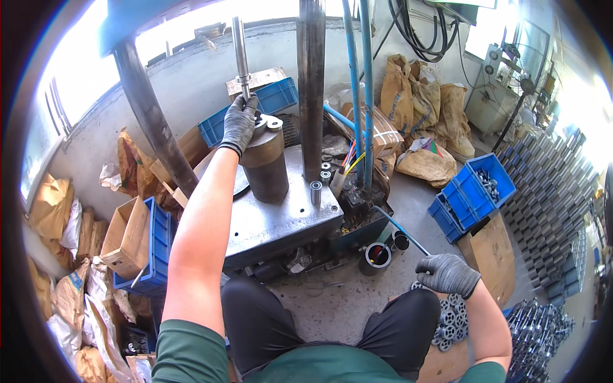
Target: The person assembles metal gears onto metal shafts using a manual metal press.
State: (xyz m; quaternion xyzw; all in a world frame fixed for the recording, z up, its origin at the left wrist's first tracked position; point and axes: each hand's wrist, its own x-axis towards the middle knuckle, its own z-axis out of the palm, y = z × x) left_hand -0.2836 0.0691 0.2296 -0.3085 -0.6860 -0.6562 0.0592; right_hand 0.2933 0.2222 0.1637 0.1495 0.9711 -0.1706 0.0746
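In a grey knitted glove, my left hand is closed round the lower end of an upright shiny metal rod with a small collar. Just below it stands a thick dark steel cylinder. A pale metal piece with rounded lobes lies on the cylinder's top, beside my fingers. Low on the right, my gloved right hand grips the end of a thin blue lever, which slants up toward the machine. Where the rod's lower tip rests is hidden by my left hand.
The cylinder stands on a steel machine bed between dark columns. Small ring-shaped parts sit on the bed's right. Blue crates, stacked metal tubes, spoked discs and paper sacks surround me.
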